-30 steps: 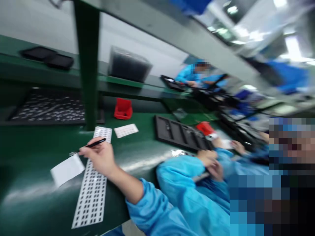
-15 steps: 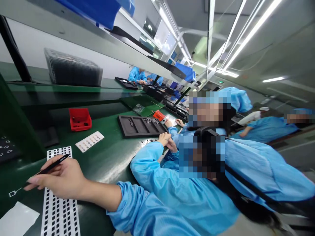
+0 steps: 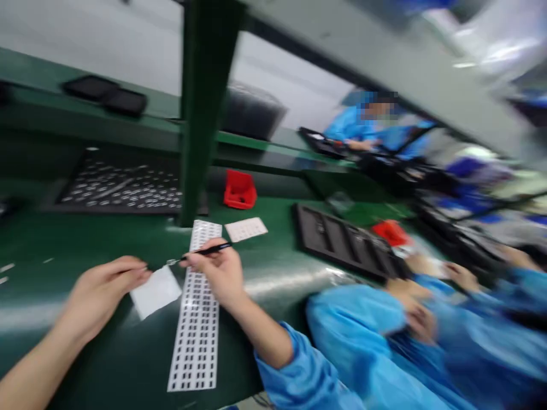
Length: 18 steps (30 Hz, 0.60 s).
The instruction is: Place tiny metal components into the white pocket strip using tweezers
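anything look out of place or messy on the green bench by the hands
Nothing clearly stands out. The perforated white strip lies flat under the right hand, which holds black tweezers; the left hand touches a white sheet. Motion blur hides fine detail.

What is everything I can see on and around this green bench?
long white perforated strip of small dark parts: one, white, bench centre
small white paper square: one, white, left of strip
white printed card: one, behind strip
small red plastic bin: one, red, bench rear
black compartment tray: one, black, right
black tray of small parts: one, left rear
green upright post: one, centre
co-worker's blue sleeve: blue, right
black tweezers: one, in right hand
left hand: touching paper
right hand: over strip
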Motion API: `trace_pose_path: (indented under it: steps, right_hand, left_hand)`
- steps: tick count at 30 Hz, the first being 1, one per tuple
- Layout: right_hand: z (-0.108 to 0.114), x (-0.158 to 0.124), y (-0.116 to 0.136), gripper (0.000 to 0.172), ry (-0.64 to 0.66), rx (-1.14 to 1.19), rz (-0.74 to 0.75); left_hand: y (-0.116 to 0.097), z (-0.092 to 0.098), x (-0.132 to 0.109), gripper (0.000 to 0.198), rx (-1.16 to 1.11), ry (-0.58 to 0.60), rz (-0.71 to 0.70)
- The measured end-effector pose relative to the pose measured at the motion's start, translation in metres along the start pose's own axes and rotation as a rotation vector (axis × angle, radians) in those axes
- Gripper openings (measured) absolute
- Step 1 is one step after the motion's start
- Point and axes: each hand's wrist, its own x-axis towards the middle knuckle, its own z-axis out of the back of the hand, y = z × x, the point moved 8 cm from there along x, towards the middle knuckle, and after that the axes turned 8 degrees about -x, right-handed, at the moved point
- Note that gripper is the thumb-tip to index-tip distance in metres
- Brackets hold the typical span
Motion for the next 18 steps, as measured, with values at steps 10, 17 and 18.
trace_pose_path:
  steps: [10,17,18]
  right_hand:
    - [0.004,-0.016,0.013,0.036,-0.019,-0.119,0.083]
    - [-0.003,-0.030,0.015,0.033,-0.016,-0.144,0.094]
    - [-0.004,-0.030,0.014,0.032,-0.016,-0.146,0.095]
  left_hand:
    - [-0.006,-0.013,-0.021,0.028,-0.219,0.132,-0.021]
    - [-0.018,-0.028,-0.040,0.014,-0.269,0.261,-0.091]
    - [-0.018,-0.028,-0.040,0.013,-0.264,0.261,-0.092]
